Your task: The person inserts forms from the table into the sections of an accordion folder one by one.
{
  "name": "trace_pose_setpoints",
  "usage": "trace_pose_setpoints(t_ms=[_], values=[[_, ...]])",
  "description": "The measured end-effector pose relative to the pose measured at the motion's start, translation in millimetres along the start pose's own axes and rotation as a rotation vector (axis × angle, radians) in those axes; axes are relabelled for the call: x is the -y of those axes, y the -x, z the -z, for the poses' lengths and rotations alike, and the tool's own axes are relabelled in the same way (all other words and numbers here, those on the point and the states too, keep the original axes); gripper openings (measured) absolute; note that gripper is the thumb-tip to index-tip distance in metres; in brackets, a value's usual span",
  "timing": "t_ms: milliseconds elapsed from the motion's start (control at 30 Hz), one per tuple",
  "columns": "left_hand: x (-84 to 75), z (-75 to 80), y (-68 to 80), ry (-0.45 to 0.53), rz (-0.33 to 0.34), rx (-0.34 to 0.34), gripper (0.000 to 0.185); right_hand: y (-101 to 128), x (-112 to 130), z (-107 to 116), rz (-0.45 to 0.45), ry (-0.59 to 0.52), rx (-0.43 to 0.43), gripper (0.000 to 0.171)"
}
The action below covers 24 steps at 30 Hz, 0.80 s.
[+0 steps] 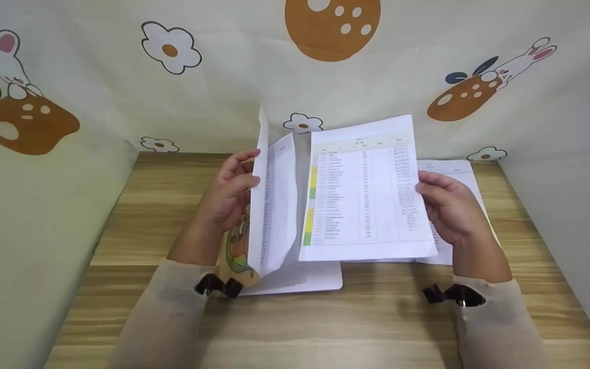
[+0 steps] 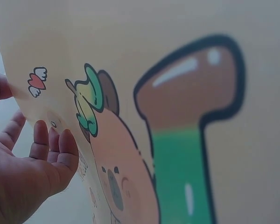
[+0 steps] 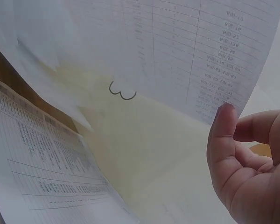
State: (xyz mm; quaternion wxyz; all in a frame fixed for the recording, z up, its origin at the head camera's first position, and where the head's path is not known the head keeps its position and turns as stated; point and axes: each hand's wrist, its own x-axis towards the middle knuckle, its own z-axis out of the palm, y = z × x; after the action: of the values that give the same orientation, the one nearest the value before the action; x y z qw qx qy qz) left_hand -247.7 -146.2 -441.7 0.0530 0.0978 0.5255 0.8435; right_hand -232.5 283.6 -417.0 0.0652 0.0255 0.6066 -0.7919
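Note:
In the head view, my left hand (image 1: 231,192) grips the raised cover of a folder (image 1: 255,220) between thumb and fingers. The left wrist view shows the cover's outer side (image 2: 270,154), tan with a cartoon animal and a winged heart. Inside it leans a printed sheet (image 1: 282,205). The folder's white back part (image 1: 320,281) lies on the table. My right hand (image 1: 448,210) pinches the right edge of a sheet of paper (image 1: 366,200) with a printed table and yellow and green cells. This sheet is tilted up. In the right wrist view, the right hand (image 3: 252,158) holds its edge.
Under the raised sheet, more printed paper (image 1: 474,189) lies at the right of the wooden table (image 1: 377,323). A cloth with rabbits, fruit and flowers (image 1: 233,92) hangs behind the table and along both sides.

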Motion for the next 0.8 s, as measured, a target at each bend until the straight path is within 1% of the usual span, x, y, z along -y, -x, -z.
trace_pose_setpoints(t_ms=[200,433,600,800], values=[[0.6,0.7,0.0,-0.001,-0.001,0.003,0.050,-2.1,-3.3,-9.1,-0.016,0.042,0.015,0.019],[1.7,-0.1,-0.5,-0.004,-0.004,-0.004,0.050,-1.4,-0.8,-15.5,0.002,0.054,0.025,0.020],[1.1,-1.1,0.3,-0.005,-0.004,-0.008,0.050,-7.8,-0.8,-23.1,-0.022,0.072,0.044,0.019],[0.8,-1.2,0.2,-0.024,0.005,-0.010,0.051,-16.9,-3.1,-33.6,-0.044,0.132,0.069,0.027]])
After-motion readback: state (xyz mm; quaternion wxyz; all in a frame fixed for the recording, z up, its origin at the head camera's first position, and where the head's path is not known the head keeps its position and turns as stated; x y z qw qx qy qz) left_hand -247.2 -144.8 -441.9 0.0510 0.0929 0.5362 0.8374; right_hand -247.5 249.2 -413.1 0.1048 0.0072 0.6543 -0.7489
